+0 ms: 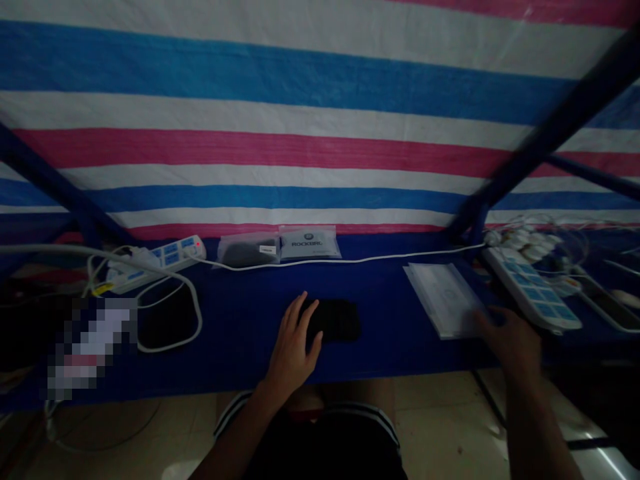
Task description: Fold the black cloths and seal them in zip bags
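Note:
A small black folded item [339,320] lies on the blue surface [240,360] in the middle. My left hand [296,340] rests at its left edge with the fingers spread. On the right is a stack of clear plastic bags [443,300]. My right hand [513,340] is at the stack's lower right corner, its fingertips dim and blurred; whether they pinch a bag cannot be made out. At the back lie a bag with dark contents [243,252] and a bag with printed lettering [307,243].
White power strips stand at the left [170,253] and right [535,290], with a white cable [360,259] running between them. A phone [607,303] lies far right. A black pad [167,320] sits left under a looped cable. Blue frame bars slant at both sides before a striped sheet.

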Demonstrator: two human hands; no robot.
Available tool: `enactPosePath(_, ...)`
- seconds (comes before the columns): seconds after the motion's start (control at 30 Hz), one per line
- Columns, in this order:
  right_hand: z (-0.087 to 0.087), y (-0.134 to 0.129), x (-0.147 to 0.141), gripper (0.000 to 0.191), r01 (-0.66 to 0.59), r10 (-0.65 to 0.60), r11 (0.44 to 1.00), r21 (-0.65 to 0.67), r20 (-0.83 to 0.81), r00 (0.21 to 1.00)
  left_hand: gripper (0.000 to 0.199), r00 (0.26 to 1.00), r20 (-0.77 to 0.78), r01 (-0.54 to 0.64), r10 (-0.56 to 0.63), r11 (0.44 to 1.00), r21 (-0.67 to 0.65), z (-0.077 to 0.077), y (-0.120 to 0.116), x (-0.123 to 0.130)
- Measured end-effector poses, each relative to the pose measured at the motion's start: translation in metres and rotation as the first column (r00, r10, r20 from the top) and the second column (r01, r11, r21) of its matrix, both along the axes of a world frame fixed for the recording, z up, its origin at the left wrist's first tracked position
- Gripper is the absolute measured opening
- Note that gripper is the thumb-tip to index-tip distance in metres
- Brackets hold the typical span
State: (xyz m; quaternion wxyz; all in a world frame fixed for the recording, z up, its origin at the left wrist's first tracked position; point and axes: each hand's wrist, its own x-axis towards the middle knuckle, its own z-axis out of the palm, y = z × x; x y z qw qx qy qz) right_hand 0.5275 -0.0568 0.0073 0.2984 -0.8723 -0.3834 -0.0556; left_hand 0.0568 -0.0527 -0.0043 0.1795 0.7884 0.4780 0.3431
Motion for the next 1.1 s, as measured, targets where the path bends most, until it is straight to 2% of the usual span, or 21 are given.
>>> enactPosePath(0.07,-0.003,-0.002,0.003,0.035,0.032,-0.032,0.999,-0.011,-0.042,0.999,0.05,0.999,0.049,-0.023,0.023,1.0,0.002,0.002,-0.002,-0.001)
enactPosePath(0.13,-0.002,-0.003,0.0,0.029,0.064,-0.065,0.998,-0.019,-0.063,0.996,0.034,0.995,0.093,-0.043,0.042,0.999,0.011,0.005,-0.003,-0.001)
enactPosePath(0.23,0.006,-0.002,-0.007,0.024,0.093,-0.093,0.996,0.0,-0.071,0.993,0.013,0.994,0.103,-0.033,0.03,0.999,0.02,0.008,-0.004,-0.002)
enactPosePath(0.37,0.027,0.003,-0.018,0.025,0.203,-0.202,0.979,0.007,-0.066,0.977,0.013,0.998,0.066,-0.004,0.003,1.0,0.003,0.011,-0.003,-0.002)
enactPosePath(0.47,0.044,0.003,-0.034,0.016,0.22,-0.21,0.97,0.107,-0.099,0.973,0.018,0.999,0.036,0.005,-0.005,1.0,-0.006,0.012,-0.003,-0.002)
enactPosePath(0.53,0.053,0.002,-0.049,0.011,0.18,-0.156,0.955,0.238,-0.116,0.981,0.02,1.0,0.016,0.009,-0.009,1.0,-0.012,0.011,-0.003,-0.002)
enactPosePath(0.63,0.066,-0.001,-0.078,0.025,0.058,-0.009,0.895,0.442,-0.112,0.994,0.021,1.0,0.012,0.003,-0.003,1.0,-0.008,0.009,-0.002,-0.002)
enactPosePath(0.7,0.076,-0.003,-0.103,0.031,-0.014,0.076,0.859,0.511,-0.1,0.992,0.022,1.0,0.022,0.0,0.0,1.0,-0.002,0.008,-0.002,-0.002)
enactPosePath(0.8,0.089,-0.004,-0.148,0.031,-0.026,0.19,0.794,0.608,-0.207,0.96,0.024,0.999,0.046,-0.012,0.011,1.0,0.008,0.009,-0.003,-0.002)
enactPosePath(0.87,0.091,-0.005,-0.182,0.033,-0.037,0.312,0.767,0.64,-0.321,0.894,0.023,0.997,0.075,-0.021,0.019,0.999,0.03,0.01,-0.005,-0.003)
enactPosePath(0.93,0.087,-0.006,-0.215,0.034,-0.086,0.435,0.757,0.648,-0.4,0.807,0.023,0.993,0.117,-0.021,0.014,0.998,0.058,0.012,-0.007,-0.005)
enactPosePath(1.03,0.069,-0.009,-0.259,0.033,-0.12,0.562,0.742,0.66,-0.515,0.647,0.025,0.976,0.216,-0.037,0.024,0.998,0.056,0.013,-0.01,-0.01)
enactPosePath(1.1,0.056,-0.011,-0.283,0.034,-0.12,0.599,0.747,0.654,-0.585,0.547,0.026,0.941,0.328,-0.079,0.077,0.997,-0.009,0.01,-0.012,-0.013)
